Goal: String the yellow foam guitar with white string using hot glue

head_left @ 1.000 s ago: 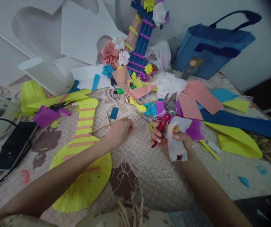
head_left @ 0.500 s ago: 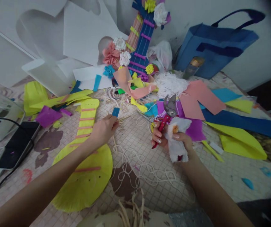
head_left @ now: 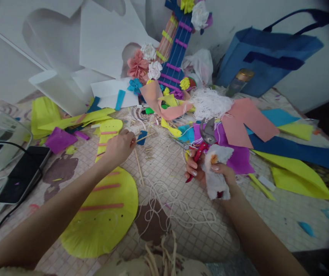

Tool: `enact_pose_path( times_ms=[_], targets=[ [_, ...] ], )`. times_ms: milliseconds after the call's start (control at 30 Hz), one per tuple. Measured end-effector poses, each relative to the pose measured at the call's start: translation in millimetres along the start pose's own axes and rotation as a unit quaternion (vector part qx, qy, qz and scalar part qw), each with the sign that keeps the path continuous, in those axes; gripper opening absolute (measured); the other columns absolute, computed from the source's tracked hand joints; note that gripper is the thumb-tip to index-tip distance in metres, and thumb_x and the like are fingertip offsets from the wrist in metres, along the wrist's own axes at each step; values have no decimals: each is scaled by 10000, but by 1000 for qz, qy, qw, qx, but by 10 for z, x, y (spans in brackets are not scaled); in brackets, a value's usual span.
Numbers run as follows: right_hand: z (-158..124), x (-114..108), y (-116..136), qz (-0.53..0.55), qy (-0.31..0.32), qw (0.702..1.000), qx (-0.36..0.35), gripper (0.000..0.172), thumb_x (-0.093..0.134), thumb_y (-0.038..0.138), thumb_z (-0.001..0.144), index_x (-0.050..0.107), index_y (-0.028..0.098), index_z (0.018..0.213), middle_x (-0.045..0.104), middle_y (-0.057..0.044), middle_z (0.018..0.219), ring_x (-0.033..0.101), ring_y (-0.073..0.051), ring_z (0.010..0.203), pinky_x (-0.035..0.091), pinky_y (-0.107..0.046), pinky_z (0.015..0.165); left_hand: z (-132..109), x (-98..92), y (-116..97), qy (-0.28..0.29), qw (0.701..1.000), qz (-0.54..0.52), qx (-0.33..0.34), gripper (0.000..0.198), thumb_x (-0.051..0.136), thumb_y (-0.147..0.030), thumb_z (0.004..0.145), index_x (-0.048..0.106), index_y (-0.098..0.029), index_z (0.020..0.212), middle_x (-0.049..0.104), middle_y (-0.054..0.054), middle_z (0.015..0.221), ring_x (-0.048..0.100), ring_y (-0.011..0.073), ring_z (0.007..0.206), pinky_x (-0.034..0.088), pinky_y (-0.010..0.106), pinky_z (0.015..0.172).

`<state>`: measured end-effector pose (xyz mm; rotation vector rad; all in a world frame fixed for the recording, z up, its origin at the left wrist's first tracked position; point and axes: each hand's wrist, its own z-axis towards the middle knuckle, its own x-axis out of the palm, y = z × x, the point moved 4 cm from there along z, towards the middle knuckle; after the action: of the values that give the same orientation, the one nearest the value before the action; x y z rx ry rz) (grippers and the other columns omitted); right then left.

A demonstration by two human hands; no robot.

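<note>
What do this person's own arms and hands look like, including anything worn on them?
The left hand and right hand are ungloved. Both forearms show without sleeves, and no watch or bracelet is visible. The right hand's nails look glossy, perhaps polished. At the bottom edge, a beige garment with dark print shows pale cords.

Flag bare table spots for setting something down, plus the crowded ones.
Roomiest: front-right tabletop, bordered by the right forearm, folded yellow paper and small blue scrap. Tighter: mid-table, between the loose stick and right hand, behind the tangled string. Crowded: the back (white string pile, pink paper, blue guitar) and left (phone, yellow guitar shape).
</note>
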<state>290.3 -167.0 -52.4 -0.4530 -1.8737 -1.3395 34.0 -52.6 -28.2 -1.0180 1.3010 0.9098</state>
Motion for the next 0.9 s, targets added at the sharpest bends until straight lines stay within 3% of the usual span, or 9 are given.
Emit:
enact_pose_path(
  times_ms=[100,267,600,900],
  targets=[
    [2,-2,-10,-5,0,1000,5,361,623,316,615,575,252,967,516,-51,822,492,-212,714,496,-452,702,51,-36,-3,-17,999,-25,8,170,470,-231,863,620,-171,917,636,77,991,612,194,803,380,258,586],
    [5,9,-14,-4,6,1000,-2,382,611,315,640,585,244,1014,512,-50,824,493,-208,713,502,-446,695,95,4,-183,41,990,-111,75,129,509,-197,819,634,-165,819,637,49,871,597,158,776,427,241,681],
    [12,3,-13,-7,8,1000,5,348,620,320,626,567,255,964,518,-48,820,500,-212,711,496,-445,692,213,120,-300,74,987,-96,104,110,557,-240,797,648,-181,782,648,38,830,592,171,783,414,250,667],
    [-7,35,-9,-1,13,1000,4,388,605,296,644,547,240,1023,515,-44,834,509,-203,740,484,-423,716,108,8,-152,68,994,-77,45,122,567,-276,784,645,-183,776,661,34,813,590,170,720,377,251,574]
  ],
)
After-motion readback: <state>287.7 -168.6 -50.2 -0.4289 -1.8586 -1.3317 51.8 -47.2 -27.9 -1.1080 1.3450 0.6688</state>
